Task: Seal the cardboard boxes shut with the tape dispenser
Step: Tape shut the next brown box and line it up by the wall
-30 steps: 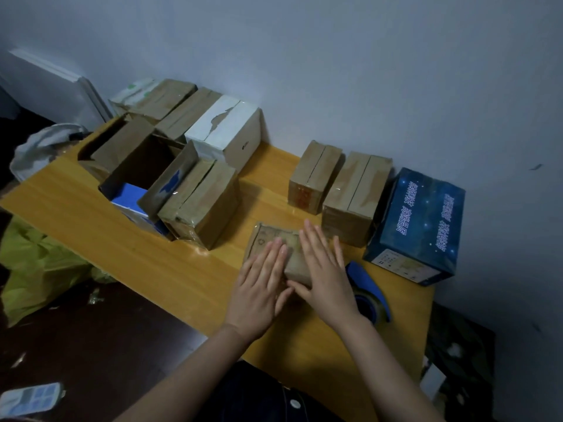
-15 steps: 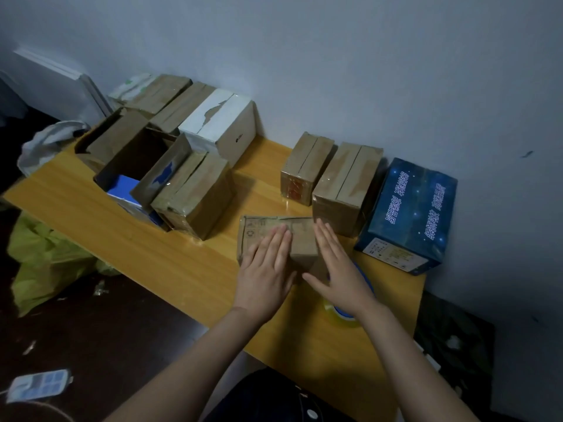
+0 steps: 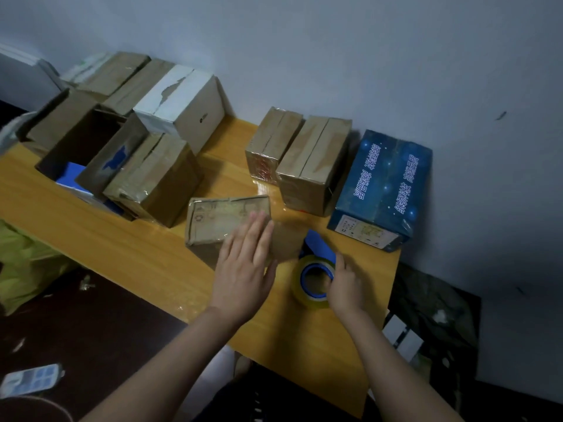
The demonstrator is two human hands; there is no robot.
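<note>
Now left grip (image 3: 243, 266) lies flat on the brown cardboard box (image 3: 219, 223) near the surface's (image 3: 137, 257) front edge; right grip (image 3: 345, 283), closure unclear, meets the blue tape dispenser (image 3: 313, 296), likely light and rigid, best grasped round its roll.

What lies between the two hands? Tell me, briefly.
The tape dispenser, touching the right hand; the left hand lies flat on the small box. Shown in the head view.

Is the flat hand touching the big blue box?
No, the left hand lies flat on the small brown cardboard box, apart from the dark blue printed box.
</note>
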